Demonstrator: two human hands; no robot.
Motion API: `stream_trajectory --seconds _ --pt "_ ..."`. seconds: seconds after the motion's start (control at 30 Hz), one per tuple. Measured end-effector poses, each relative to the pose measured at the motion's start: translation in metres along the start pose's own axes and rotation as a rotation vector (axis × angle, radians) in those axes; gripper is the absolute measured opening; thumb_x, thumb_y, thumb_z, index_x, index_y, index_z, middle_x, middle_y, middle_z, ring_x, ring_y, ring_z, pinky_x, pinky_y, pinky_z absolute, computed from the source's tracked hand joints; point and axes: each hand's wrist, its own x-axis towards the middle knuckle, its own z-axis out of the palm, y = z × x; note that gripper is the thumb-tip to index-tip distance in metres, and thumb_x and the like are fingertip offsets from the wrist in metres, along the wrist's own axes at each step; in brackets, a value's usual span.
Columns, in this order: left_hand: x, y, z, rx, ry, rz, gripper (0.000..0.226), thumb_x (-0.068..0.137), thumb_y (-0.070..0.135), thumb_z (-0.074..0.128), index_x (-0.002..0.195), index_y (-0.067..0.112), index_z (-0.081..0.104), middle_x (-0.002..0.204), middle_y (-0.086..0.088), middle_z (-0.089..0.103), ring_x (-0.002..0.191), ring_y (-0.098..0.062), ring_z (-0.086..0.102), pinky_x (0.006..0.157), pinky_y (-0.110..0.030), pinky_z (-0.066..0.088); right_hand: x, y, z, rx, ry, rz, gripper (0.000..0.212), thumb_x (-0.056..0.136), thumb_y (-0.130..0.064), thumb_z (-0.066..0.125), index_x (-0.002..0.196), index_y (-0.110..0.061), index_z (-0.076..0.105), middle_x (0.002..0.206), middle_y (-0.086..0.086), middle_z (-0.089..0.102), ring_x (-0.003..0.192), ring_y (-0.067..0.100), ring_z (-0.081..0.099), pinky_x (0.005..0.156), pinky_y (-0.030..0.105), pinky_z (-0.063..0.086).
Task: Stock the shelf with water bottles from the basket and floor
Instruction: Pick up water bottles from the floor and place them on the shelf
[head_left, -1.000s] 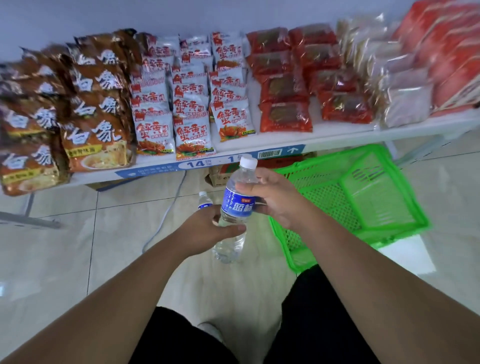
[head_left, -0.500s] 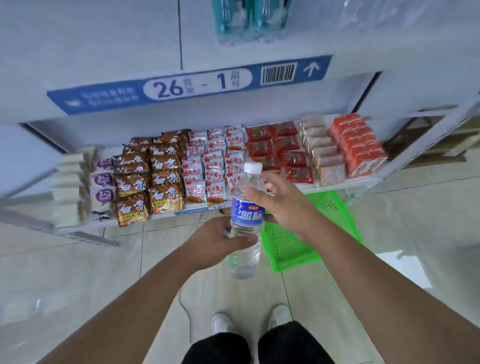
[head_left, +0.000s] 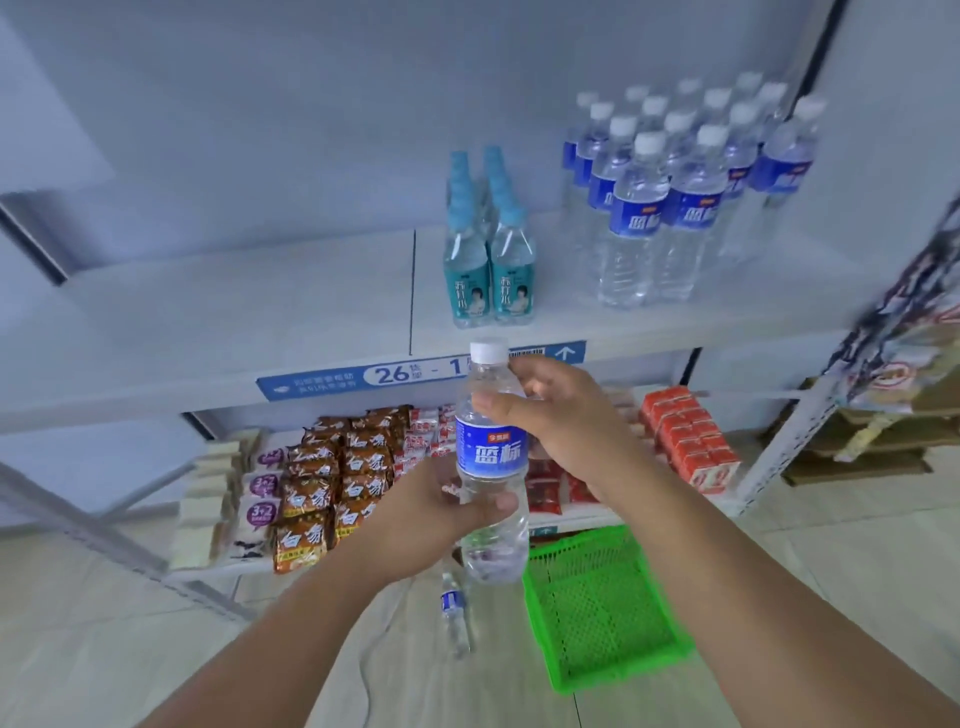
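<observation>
A clear water bottle (head_left: 491, 452) with a blue label and white cap stands upright in mid-air in front of the shelf edge. My left hand (head_left: 441, 525) grips its lower half and my right hand (head_left: 556, 415) grips its neck and shoulder. Several matching bottles (head_left: 670, 208) stand in rows on the upper white shelf (head_left: 260, 312) at the right. Another water bottle (head_left: 453, 613) lies on the floor below my hands. The green basket (head_left: 602, 608) sits on the floor to the right, and I see nothing inside it.
Several teal-labelled bottles (head_left: 488, 270) stand on the upper shelf left of the water bottles. The lower shelf holds snack packets (head_left: 332, 483) and red cartons (head_left: 691, 436). A metal shelf upright (head_left: 789, 441) rises at the right. A thin white cable (head_left: 369, 670) lies on the tiled floor.
My view has tilted upward, so the upper shelf with its bottle rows is now in sight. Both hands have lifted the bottle higher, up to the shelf's label strip.
</observation>
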Motion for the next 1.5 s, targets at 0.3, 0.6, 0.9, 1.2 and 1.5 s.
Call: stream_trajectory --seconds 0.3,0.6,0.9,1.2,1.5 --pt "0.010 0.025 -0.006 -0.016 0.073 0.110 0.032 0.081 0.060 0.074 0.109 0.045 0.073 0.105 0.020 0.076 0.090 0.000 0.072 0.086 -0.034 0.053 0.005 -0.042 -0.011 -0.019 0.098 0.003 0.042 0.068 -0.057 0.084 0.104 -0.040 0.074 0.103 -0.013 0.078 0.091 0.009 0.077 0.081 0.040 0.062" --pt "0.043 0.051 -0.022 0.011 0.070 0.178 0.033 0.080 0.062 0.075 0.107 0.042 0.072 0.100 0.021 0.076 0.082 0.002 0.072 0.077 -0.029 0.051 0.022 -0.078 -0.028 -0.059 0.185 -0.023 0.029 0.079 -0.047 0.083 0.105 -0.037 0.074 0.096 -0.022 0.077 0.086 0.005 0.077 0.064 0.020 0.059" --pt "0.076 0.081 0.003 0.084 0.019 0.259 0.024 0.086 0.059 0.071 0.104 0.043 0.070 0.095 0.030 0.072 0.070 0.007 0.068 0.066 -0.019 0.044 0.022 -0.081 -0.074 -0.091 0.284 -0.005 0.054 0.074 -0.055 0.085 0.121 -0.031 0.071 0.122 -0.002 0.073 0.099 0.013 0.076 0.086 0.048 0.063" --pt "0.160 0.121 0.076 0.112 0.057 0.218 0.027 0.087 0.056 0.070 0.111 0.043 0.068 0.101 0.024 0.074 0.087 0.003 0.071 0.085 -0.034 0.057 0.041 -0.072 -0.180 -0.127 0.242 0.011 0.038 0.084 -0.046 0.078 0.119 -0.035 0.068 0.117 -0.010 0.075 0.101 0.008 0.074 0.093 0.048 0.060" --pt "0.248 0.168 0.179 0.066 0.152 0.148 0.021 0.086 0.055 0.073 0.105 0.050 0.065 0.099 0.033 0.071 0.087 0.012 0.066 0.073 -0.013 0.045 0.071 -0.051 -0.316 -0.241 0.181 0.064 0.023 0.086 -0.054 0.073 0.104 -0.047 0.060 0.118 -0.016 0.069 0.100 0.010 0.071 0.078 0.051 0.064"
